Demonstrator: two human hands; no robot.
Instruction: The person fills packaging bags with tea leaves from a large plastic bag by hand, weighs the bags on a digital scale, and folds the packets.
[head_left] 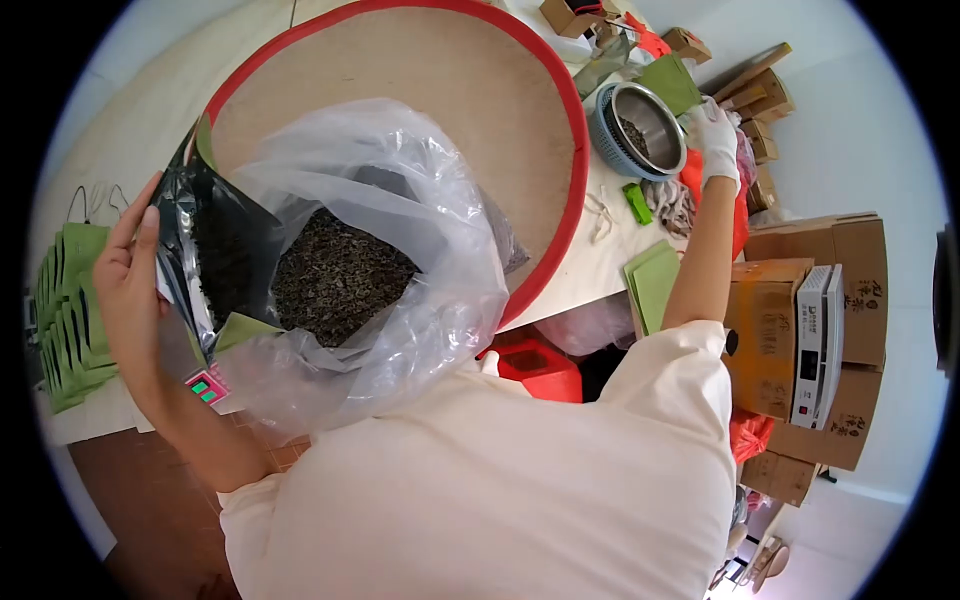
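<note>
My left hand (135, 260) is bare and grips the edge of a dark foil bag (178, 225), whose mouth gapes and shows dark leaves inside. Beside that bag sits a large clear plastic bag (440, 190), wide open, with a heap of dark dried tea leaves (340, 275) in it. My right hand (715, 140), in a white glove, is stretched out to the far right. It is close to a metal bowl (660, 120) and a green bag (672, 84); its fingers are too unclear to tell whether they hold anything. Some leaves lie in the bowl, which rests in a blue basket (606, 135).
A round tray with a red rim (572, 90) lies under the clear bag. Green pouches (75, 310) stand in rows at the left, near a scale display (207, 388). Cardboard boxes (850, 290) and a white machine (815, 345) are at the right. A red container (540, 370) is below the table edge.
</note>
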